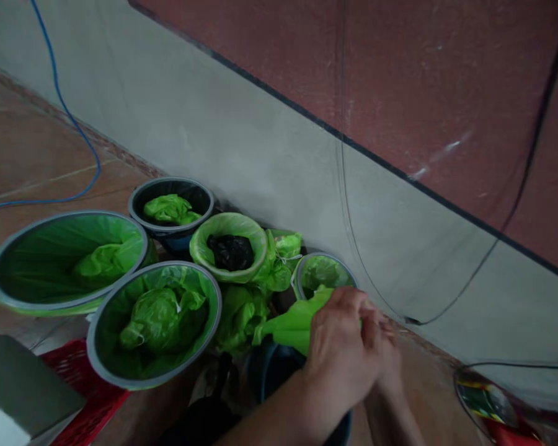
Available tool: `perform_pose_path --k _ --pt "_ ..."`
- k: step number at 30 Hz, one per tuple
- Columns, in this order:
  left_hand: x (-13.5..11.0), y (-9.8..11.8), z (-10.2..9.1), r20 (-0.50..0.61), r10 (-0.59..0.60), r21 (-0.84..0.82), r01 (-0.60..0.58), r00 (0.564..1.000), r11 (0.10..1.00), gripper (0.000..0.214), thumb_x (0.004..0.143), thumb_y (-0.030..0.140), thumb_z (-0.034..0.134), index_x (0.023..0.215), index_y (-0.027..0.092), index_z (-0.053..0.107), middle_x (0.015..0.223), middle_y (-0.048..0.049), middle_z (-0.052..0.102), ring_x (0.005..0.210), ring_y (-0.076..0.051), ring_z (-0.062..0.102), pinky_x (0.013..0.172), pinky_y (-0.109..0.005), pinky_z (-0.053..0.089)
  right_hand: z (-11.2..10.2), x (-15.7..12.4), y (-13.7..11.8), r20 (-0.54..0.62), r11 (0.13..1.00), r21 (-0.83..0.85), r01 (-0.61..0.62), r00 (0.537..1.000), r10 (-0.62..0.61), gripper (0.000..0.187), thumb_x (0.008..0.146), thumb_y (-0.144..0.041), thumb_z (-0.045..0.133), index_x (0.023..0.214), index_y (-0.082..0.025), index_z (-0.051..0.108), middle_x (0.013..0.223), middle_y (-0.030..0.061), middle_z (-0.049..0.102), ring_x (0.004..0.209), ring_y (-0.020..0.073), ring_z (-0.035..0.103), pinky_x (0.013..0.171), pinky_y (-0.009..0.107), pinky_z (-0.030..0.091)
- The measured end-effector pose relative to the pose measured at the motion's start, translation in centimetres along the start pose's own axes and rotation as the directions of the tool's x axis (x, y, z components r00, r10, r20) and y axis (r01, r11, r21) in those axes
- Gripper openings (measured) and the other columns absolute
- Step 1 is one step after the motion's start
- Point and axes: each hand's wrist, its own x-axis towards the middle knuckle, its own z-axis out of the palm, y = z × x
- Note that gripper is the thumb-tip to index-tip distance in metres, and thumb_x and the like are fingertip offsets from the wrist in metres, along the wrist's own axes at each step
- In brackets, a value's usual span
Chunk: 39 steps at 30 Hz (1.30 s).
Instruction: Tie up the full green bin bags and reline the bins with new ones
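Both hands are together at the lower right of centre, over a dark bin (pixel 265 365). My left hand (pixel 337 350) is closed on a bright green plastic bag (pixel 291 325), which hangs out to its left. Partly hidden behind it, my right hand (pixel 387 356) is pressed close with fingers bent; what it grips is hidden. Just beyond the hands stands a small lined bin (pixel 300 275) with green plastic inside. More green bags (pixel 242 316) lie bunched between the bins.
On the left are a large oval bin (pixel 69 306), a round bin (pixel 154 378), a dark bin (pixel 172 228) and a bin holding a black bag (pixel 232 253). A red crate (pixel 100 396) sits lower left. Cables (pixel 58 93) cross floor and wall (pixel 260 167).
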Motion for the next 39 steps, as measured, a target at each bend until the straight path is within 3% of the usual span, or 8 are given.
perform_pose_path --k 7,11,14,21,26,29,32,39 --pt "0.2 1.0 -0.5 0.129 0.044 0.058 -0.052 0.991 0.997 0.055 0.085 0.04 0.062 0.134 0.017 0.053 0.139 -0.013 0.058 0.129 -0.027 0.053 0.112 -0.044 0.04 -5.0 -1.3 -7.6 0.009 0.965 -0.237 0.111 0.994 -0.112 0.021 0.076 -0.038 0.076 0.089 -0.023 0.072 0.081 0.0031 0.074 0.072 0.0195 0.071 0.078 0.035 0.056" --pt "-1.0 1.6 1.0 0.508 0.14 0.019 -0.173 0.85 0.985 0.081 0.069 0.039 0.078 0.143 0.021 0.049 0.14 -0.0117 0.06 0.126 -0.03 0.056 0.109 -0.046 0.043 -5.7 -2.0 -9.2 0.028 0.958 -0.233 0.169 0.986 -0.167 0.028 0.073 -0.042 0.077 0.091 -0.021 0.072 0.08 0.0037 0.073 0.07 0.0195 0.069 0.072 0.033 0.056" --pt "-1.6 1.2 2.9 0.611 0.094 -0.009 -0.113 0.786 0.994 0.048 0.073 0.036 0.073 0.117 0.018 0.068 0.112 -0.0076 0.074 0.103 -0.027 0.068 0.091 -0.038 0.053 -6.9 -1.6 -10.0 0.039 0.972 -0.16 0.171 0.985 -0.167 0.032 0.073 -0.044 0.078 0.097 -0.022 0.072 0.083 0.0026 0.073 0.07 0.0176 0.066 0.071 0.031 0.054" --pt "0.5 -0.5 4.8 0.188 -0.33 -0.372 0.378 0.925 0.848 0.033 0.069 0.042 0.075 0.085 0.013 0.073 0.079 -0.0084 0.077 0.067 -0.024 0.071 0.064 -0.033 0.056 -13.0 -1.7 -9.4 -0.054 0.99 -0.04 0.132 0.989 -0.134 0.049 0.08 -0.058 0.07 0.118 -0.026 0.068 0.115 0.0069 0.071 0.101 0.0216 0.065 0.09 0.036 0.048" --pt "0.8 -0.2 5.4 0.044 -0.434 -0.548 0.385 0.9 0.743 0.037 0.062 0.034 0.081 0.091 0.013 0.074 0.083 -0.0092 0.078 0.078 -0.024 0.074 0.079 -0.037 0.058 -12.8 -4.1 -6.5 0.118 0.984 -0.15 0.099 0.99 -0.081 0.057 0.078 -0.057 0.073 0.127 -0.03 0.063 0.128 0.0062 0.067 0.12 0.0249 0.059 0.097 0.039 0.046" --pt "-0.1 0.0 6.4 0.078 -0.388 -0.489 0.374 0.919 0.788 0.041 0.06 0.036 0.083 0.092 0.013 0.075 0.086 -0.0093 0.078 0.082 -0.025 0.074 0.08 -0.037 0.058 -11.8 -4.8 -5.4 0.165 0.98 -0.17 0.105 0.983 -0.076 0.043 0.075 -0.047 0.078 0.111 -0.026 0.071 0.1 0.0026 0.074 0.09 0.0194 0.067 0.078 0.031 0.052" --pt "-0.8 0.2 6.6 0.088 -0.358 -0.416 0.361 0.93 0.835 0.043 0.058 0.039 0.085 0.09 0.013 0.075 0.085 -0.0085 0.078 0.079 -0.024 0.073 0.076 -0.034 0.057 -12.4 -4.2 -5.1 0.028 0.988 -0.13 0.081 0.997 -0.078 0.028 0.072 -0.045 0.078 0.08 -0.018 0.073 0.065 -0.0011 0.068 0.055 0.0125 0.057 0.054 0.024 0.045" --pt "-0.2 0.5 3.2 0.01 -0.378 -0.365 0.356 0.926 0.86 0.039 0.051 0.029 0.086 0.085 0.016 0.072 0.071 -0.002 0.075 0.059 -0.018 0.068 0.06 -0.028 0.054 -17.8 -1.9 -7.4 -0.408 0.97 0.045 0.237 0.891 -0.199 0.02 0.059 -0.03 0.08 0.069 -0.017 0.07 0.062 -0.0027 0.068 0.053 0.0109 0.055 0.054 0.023 0.043"
